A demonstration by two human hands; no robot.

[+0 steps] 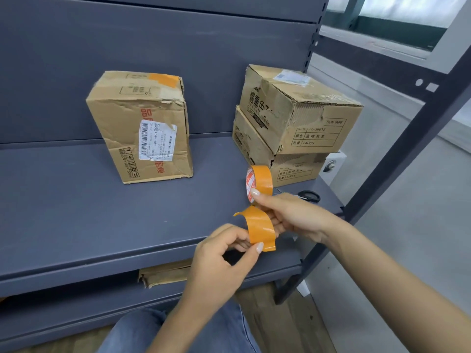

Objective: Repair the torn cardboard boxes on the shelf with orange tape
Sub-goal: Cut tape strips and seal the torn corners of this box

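Observation:
A roll of orange tape (pixel 260 181) is held upright over the shelf by my right hand (pixel 288 215), whose fingers curl round it. A pulled-out strip of orange tape (pixel 260 226) curves down from the roll. My left hand (pixel 224 258) pinches the strip's lower end between thumb and fingers. A torn cardboard box (pixel 142 128) stands at the shelf's middle left, with an orange tape patch on its top. Two torn boxes are stacked at the right, upper box (pixel 298 110) on lower box (pixel 254 149).
Black-handled scissors (pixel 308 196) lie on the grey shelf (pixel 76 200) behind my right hand. Another cardboard box (pixel 165 273) shows on the shelf below. A dark upright post (pixel 407 149) stands at the right. My knee in jeans is at the bottom.

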